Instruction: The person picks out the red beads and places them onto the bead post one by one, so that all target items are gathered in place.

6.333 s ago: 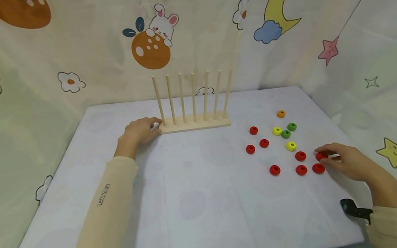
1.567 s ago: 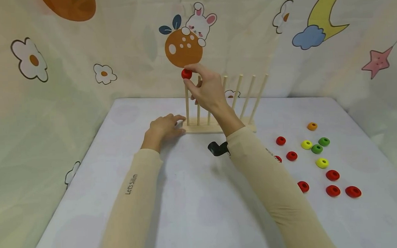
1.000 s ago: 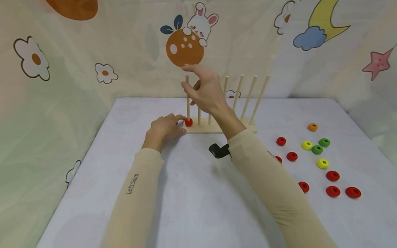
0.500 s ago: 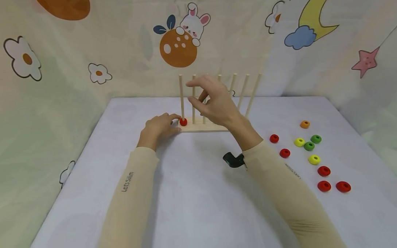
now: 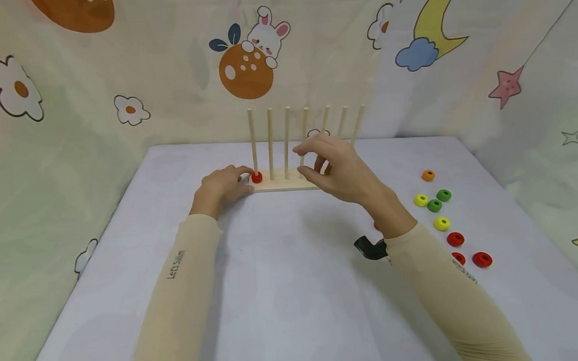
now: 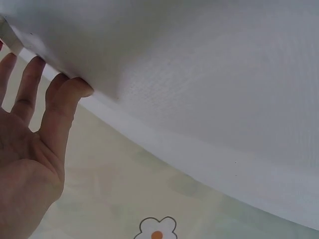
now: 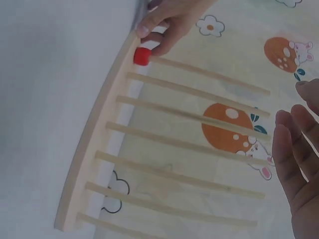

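Note:
A wooden peg stand (image 5: 284, 184) with a row of several upright pegs stands toward the back of the table. One red bead (image 5: 256, 177) sits at the bottom of its leftmost peg; the right wrist view shows this bead (image 7: 142, 56) against the base too. My left hand (image 5: 220, 189) holds the left end of the base, thumb in front and fingers behind. My right hand (image 5: 343, 170) hovers in front of the right-hand pegs, fingers loosely bent and thumb apart, holding nothing. It hides part of the base and the lower ends of those pegs.
Loose beads lie on the right of the table: an orange bead (image 5: 428, 175), green beads (image 5: 444, 195), yellow beads (image 5: 442, 224) and red beads (image 5: 482, 260). My right forearm (image 5: 445, 281) covers some of them. A patterned cloth (image 5: 170, 73) hangs behind the table.
My right hand took a red bead from the right side, released it onto the leftmost peg, and it dropped to the base. The hand has since moved right and down. My left hand stays put.

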`<state>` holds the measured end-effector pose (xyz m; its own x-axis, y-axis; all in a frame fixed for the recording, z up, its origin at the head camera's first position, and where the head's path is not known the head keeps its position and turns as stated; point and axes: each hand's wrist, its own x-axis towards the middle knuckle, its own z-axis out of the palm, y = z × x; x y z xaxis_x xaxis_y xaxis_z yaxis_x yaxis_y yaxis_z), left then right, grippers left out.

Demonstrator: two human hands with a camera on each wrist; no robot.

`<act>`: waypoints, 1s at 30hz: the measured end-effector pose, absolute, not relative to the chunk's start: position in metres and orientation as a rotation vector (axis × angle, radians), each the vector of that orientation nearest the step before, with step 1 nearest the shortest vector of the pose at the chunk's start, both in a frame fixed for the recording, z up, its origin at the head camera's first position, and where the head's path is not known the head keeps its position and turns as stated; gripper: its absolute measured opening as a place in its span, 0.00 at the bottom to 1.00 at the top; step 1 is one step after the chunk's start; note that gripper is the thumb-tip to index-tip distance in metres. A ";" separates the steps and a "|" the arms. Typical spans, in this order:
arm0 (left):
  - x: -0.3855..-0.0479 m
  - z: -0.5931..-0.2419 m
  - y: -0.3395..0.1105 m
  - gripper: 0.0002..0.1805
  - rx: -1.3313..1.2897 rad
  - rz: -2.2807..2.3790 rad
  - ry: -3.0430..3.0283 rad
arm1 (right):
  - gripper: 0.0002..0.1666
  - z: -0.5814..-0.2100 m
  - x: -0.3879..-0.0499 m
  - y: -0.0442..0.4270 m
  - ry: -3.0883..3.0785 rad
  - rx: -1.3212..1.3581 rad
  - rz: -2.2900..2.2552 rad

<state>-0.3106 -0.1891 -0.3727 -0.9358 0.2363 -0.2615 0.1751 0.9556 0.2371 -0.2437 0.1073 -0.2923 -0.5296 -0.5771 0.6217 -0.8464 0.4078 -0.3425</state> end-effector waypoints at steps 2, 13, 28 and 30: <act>-0.311 -0.372 -0.191 0.32 0.292 0.313 2.815 | 0.19 -0.296 -0.240 0.114 -2.273 1.209 0.891; -0.313 -0.371 -0.192 0.32 0.304 0.323 2.795 | 0.21 -0.316 -0.224 0.150 -2.328 1.143 0.883; -0.313 -0.369 -0.192 0.33 0.306 0.343 2.768 | 0.27 -0.332 -0.210 0.194 -2.401 1.076 0.855; -0.313 -0.368 -0.190 0.33 0.305 0.358 2.762 | 0.27 -0.334 -0.208 0.201 -2.419 1.069 0.841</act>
